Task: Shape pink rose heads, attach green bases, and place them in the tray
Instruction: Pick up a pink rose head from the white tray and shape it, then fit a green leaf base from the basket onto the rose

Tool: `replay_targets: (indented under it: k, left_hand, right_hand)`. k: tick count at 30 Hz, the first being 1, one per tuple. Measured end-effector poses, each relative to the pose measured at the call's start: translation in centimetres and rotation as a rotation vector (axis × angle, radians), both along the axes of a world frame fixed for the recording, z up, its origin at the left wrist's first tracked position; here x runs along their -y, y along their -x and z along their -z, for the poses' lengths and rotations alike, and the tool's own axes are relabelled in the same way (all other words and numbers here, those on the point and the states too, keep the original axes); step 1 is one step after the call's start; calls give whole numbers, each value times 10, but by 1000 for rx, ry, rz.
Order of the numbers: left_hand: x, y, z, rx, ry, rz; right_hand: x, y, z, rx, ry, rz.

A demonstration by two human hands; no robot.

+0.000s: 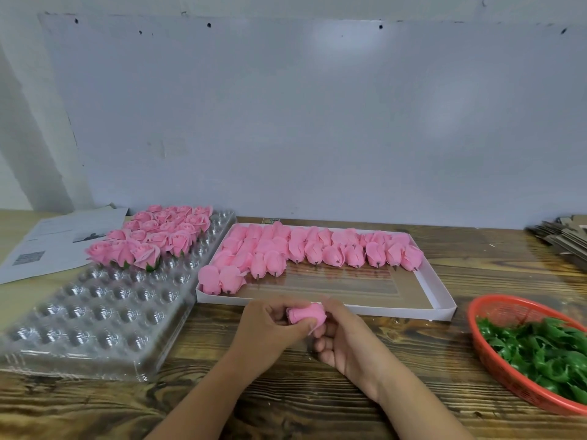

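left hand (pixel 270 328) + right hand (pixel 341 342): both grip one pink rose head (pixel 307 315) above the surface (pixel 286 404) | clear tray (pixel 104 300) left (finished roses (pixel 152 239) at far end) | green bases (pixel 536 354) in red basket (pixel 495 360) right

Head camera, looking forward and down across the bench

One wide-angle view from above the bench's (pixel 397 360) near edge faces the far wall (pixel 317 122); the near edge lies close beneath, the far edge and side corners curve away.
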State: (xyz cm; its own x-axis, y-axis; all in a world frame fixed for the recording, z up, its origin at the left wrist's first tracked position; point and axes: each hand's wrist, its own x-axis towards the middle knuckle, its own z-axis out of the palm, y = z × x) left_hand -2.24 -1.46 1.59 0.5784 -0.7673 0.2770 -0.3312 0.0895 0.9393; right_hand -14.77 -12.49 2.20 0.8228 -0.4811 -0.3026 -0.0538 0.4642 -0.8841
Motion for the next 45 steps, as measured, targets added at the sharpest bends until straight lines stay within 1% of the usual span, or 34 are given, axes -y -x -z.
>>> replay_targets:
  k: [2, 5, 7, 9, 11, 12, 13, 15, 16, 18, 21, 24, 29, 35, 40, 45]
  left_hand:
    - [0, -2, -1, -24, 14, -17]
    - [-1, -3, -2, -78, 12, -19]
    - [-1, -3, -1, -87, 4, -12]
    - [-1, -3, -1, -83, -1, -2]
    - [-1, -4, 0, -79, -4, -2]
    - [-1, -4, 0, -73, -6, -5]
    - [-1, -5, 0, -70, -4, -8]
    - [0, -5, 1, -68, 0, -13]
    - [0, -5, 2, -65, 0, -14]
    - [0, -5, 2, -57, 0, -13]
    - [1, -6, 3, -55, 5, -8]
    - [1, -7, 5, -54, 6, -13]
    - [2, -8, 6, -64, 21, -9]
    - [1, -8, 7, -58, 1, -1]
    - [3, -9, 7, -70, -6, -7]
    - [2, -9, 7, -72, 1, -4]
  right_hand:
    - [5, 6, -9, -125, 118, 1]
    - [17, 24, -31, -276, 340, 98]
    - [30, 49, -48, -336, 585, 123]
    - [49, 80, -67, -447, 927, 154]
    - [71, 109, -84, -670, 1245, 207]
    - [83, 121, -91, -790, 1314, 222]
    - [95, 131, -95, -899, 1326, 203]
    - [116, 147, -96, -1098, 1270, 70]
    - [126, 152, -94, -1164, 1243, 4]
    - [140, 155, -85, -1217, 1238, -76]
    - [149, 149, -73, -1229, 1226, -95]
    - [157, 143, -61, -1278, 1257, -66]
    - [163, 140, -47, -1318, 1270, 47]
    - [163, 142, -49, -1383, 1251, 119]
    - [167, 152, -59, -1347, 1302, 338]
    - [173, 161, -60, -1334, 1314, 403]
